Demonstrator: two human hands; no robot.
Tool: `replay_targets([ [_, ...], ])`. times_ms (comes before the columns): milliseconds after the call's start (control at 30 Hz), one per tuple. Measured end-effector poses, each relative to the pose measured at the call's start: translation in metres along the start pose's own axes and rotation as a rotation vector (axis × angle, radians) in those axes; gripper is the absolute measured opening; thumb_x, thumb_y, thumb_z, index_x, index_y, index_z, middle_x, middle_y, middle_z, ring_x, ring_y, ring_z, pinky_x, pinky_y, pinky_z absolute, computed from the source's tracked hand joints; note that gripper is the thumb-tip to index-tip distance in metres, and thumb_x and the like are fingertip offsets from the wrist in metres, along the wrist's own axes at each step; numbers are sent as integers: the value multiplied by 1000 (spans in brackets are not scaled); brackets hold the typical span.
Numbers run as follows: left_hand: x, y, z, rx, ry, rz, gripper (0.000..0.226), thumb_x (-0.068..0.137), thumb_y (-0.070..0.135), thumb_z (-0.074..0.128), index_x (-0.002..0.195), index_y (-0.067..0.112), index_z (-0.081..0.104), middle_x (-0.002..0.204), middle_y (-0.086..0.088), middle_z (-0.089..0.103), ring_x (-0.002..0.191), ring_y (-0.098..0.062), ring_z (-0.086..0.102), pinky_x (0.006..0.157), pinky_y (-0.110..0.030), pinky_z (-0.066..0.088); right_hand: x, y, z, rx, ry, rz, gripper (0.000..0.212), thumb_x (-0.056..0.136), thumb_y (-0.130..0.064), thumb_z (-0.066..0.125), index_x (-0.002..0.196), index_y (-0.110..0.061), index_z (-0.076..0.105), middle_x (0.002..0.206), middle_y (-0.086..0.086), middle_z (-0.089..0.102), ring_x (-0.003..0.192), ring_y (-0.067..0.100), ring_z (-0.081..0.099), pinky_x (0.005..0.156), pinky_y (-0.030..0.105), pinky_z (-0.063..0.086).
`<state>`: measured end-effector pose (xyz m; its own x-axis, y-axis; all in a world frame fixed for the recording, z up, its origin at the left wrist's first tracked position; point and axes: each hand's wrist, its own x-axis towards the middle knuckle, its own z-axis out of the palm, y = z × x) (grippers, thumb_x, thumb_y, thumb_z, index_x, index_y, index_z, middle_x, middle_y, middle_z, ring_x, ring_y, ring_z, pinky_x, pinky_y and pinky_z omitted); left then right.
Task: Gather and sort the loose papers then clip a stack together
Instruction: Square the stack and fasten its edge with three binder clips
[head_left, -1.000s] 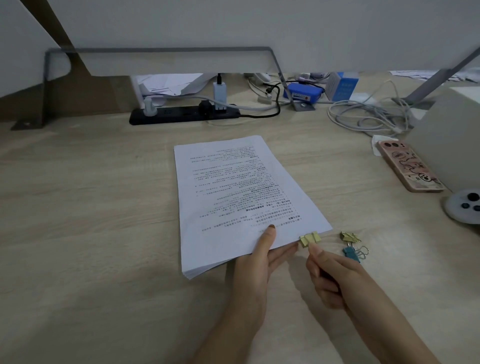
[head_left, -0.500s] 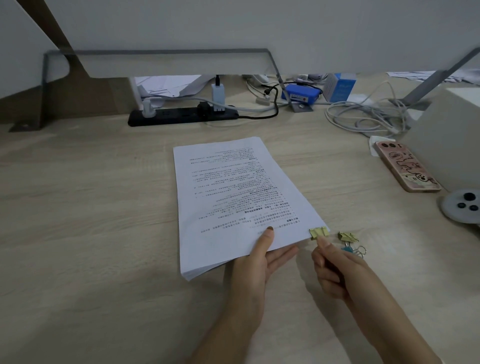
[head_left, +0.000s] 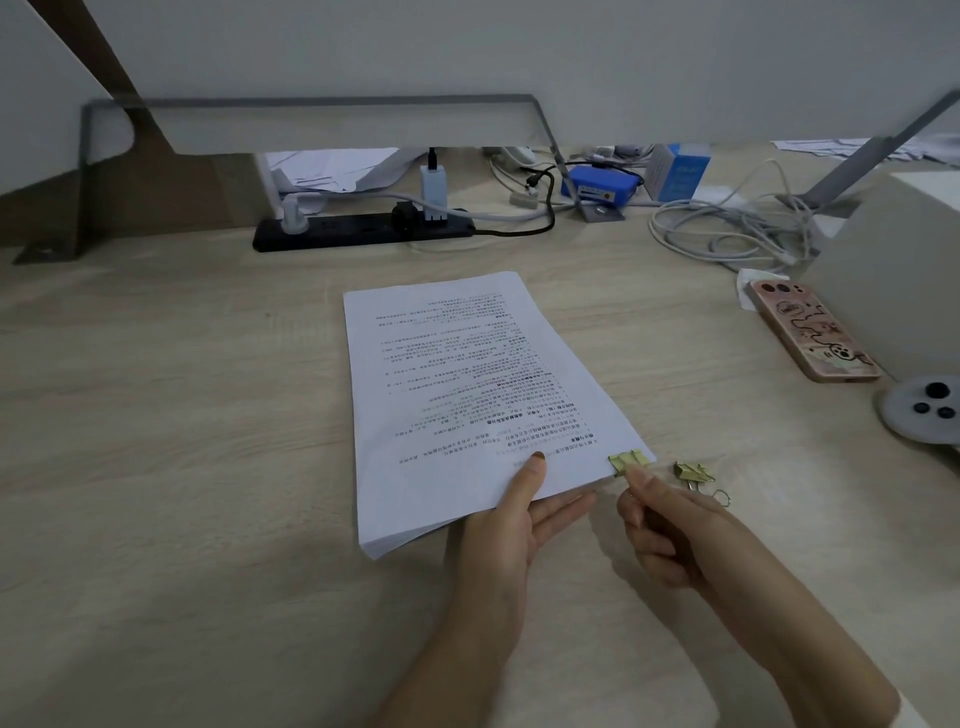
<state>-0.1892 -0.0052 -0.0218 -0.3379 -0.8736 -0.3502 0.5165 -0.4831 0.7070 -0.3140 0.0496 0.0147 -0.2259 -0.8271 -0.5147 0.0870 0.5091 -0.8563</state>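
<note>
— What lies on the table (head_left: 182, 415)?
— A paper stack (head_left: 467, 395), printed side up, turned slightly askew.
— And the left hand?
— The left hand (head_left: 511, 525) grips the stack's near edge, thumb on top, fingers underneath.
— Where is the clip?
— A gold clip (head_left: 629, 461) sits at the stack's near right corner. The right hand (head_left: 670, 530) pinches it from the near side, other fingers curled.
— Anything right of the stack?
— Spare clips (head_left: 693, 472) lie just beside that corner. A phone (head_left: 810, 327) lies farther right, well apart from the stack.
</note>
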Motion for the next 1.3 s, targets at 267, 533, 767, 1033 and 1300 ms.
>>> replay_targets([
  [267, 3, 0, -1, -63, 5, -7, 31, 89, 2, 55, 116, 16, 58, 110, -9, 71, 85, -30, 72, 72, -40, 59, -14, 18, -19, -443, 556, -337, 29, 90, -35, 53, 68, -16, 58, 50, 3, 51, 46, 15, 47, 47, 23, 37],
  [533, 3, -1, -3, -57, 3, -25, 28, 87, 3, 57, 112, 16, 61, 107, -8, 72, 87, -28, 72, 71, -38, 59, 11, 32, -43, -907, 671, -179, 34, 94, -46, 35, 77, -19, 47, 64, -3, 56, 63, 17, 53, 49, 28, 31],
  [767, 1, 1, -3, -58, -22, -20, 25, 88, 2, 56, 107, 18, 63, 106, -7, 73, 88, -27, 71, 79, -42, 58, 8, 34, -41, -922, 610, -216, 39, 93, -40, 42, 66, -12, 44, 56, 0, 52, 55, 16, 48, 49, 28, 31],
  [1033, -3, 2, -2, -13, -74, -50, 20, 91, 10, 52, 107, 16, 62, 92, -7, 76, 84, -24, 72, 82, -35, 57, -16, 24, 8, -242, 219, -370, 33, 91, -17, 51, 59, -11, 46, 48, -5, 39, 43, 4, 33, 44, 12, 28],
  [1300, -7, 7, -3, -67, -143, -67, 29, 93, 10, 48, 121, 14, 56, 93, -3, 76, 78, -17, 72, 72, -27, 59, 2, 41, 47, -358, 374, -384, 33, 87, -27, 59, 57, -21, 45, 43, -10, 50, 44, 4, 43, 46, 15, 31],
])
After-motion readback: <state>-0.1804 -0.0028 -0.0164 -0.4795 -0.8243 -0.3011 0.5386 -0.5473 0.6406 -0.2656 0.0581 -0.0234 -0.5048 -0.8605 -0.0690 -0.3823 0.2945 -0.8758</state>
